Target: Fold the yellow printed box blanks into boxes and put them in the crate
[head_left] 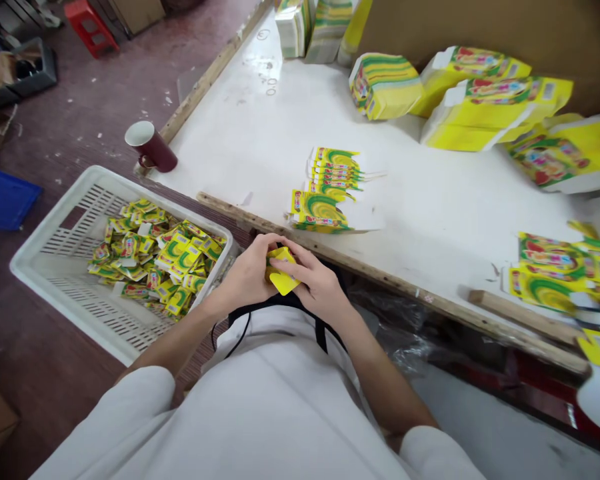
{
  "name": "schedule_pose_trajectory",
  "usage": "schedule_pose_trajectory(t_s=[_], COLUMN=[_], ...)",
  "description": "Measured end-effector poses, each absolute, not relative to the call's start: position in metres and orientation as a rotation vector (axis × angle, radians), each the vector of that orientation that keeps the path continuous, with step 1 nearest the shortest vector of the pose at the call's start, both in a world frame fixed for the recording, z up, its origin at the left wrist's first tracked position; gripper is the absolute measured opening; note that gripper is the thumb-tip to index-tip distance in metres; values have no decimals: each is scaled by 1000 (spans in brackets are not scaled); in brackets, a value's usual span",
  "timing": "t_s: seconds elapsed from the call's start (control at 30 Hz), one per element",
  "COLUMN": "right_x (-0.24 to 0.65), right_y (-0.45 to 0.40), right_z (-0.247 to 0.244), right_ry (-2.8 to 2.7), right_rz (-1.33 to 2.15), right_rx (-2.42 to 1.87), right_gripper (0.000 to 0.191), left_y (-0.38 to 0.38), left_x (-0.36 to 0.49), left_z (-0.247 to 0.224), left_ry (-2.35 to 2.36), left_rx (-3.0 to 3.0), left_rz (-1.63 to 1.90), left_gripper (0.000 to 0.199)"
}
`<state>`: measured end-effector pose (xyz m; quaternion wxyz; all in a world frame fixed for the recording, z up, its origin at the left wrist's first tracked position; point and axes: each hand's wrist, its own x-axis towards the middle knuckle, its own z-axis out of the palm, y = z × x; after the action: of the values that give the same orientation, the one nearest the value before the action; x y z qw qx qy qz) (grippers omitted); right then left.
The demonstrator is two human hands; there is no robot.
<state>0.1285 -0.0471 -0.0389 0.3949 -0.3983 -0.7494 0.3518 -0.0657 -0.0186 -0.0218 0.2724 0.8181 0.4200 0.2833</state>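
Note:
A small yellow carton (285, 281) is held between both hands at the table's front edge, close to my waist. My left hand (253, 272) wraps round its left side. The fingers of my right hand (317, 279) press on its top and right side. Just beyond my hands, a row of flat yellow-green cartons (325, 205) lies overlapped on the white table (410, 200). At the left, a white plastic basket (55, 257) holds a heap of small yellow cartons (167, 257).
A dark red mug (161, 152) stands at the table's left corner. Bundles of yellow cartons (500, 110) line the back. More cartons (550, 263) and a wooden strip (525, 317) lie at the right. A red stool (90, 28) stands on the floor.

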Motion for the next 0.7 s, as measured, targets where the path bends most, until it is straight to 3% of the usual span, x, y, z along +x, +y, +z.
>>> schedule_pose_trajectory(t_s=[0.2, 0.43, 0.7], right_x=[147, 132, 120], right_y=[-40, -47, -45], right_z=[-26, -31, -33], right_ry=[-2098, -1919, -1793], right_rz=[1003, 903, 910], right_rx=[-965, -1082, -1068], right_gripper=[48, 38, 68], left_y=[-19, -16, -14], left_x=[-69, -59, -64], left_z=[-3, -2, 1], left_ry=[1169, 1140, 1219], left_rx=[2218, 2293, 2255], left_rz=[605, 650, 645], left_gripper=[72, 75, 79])
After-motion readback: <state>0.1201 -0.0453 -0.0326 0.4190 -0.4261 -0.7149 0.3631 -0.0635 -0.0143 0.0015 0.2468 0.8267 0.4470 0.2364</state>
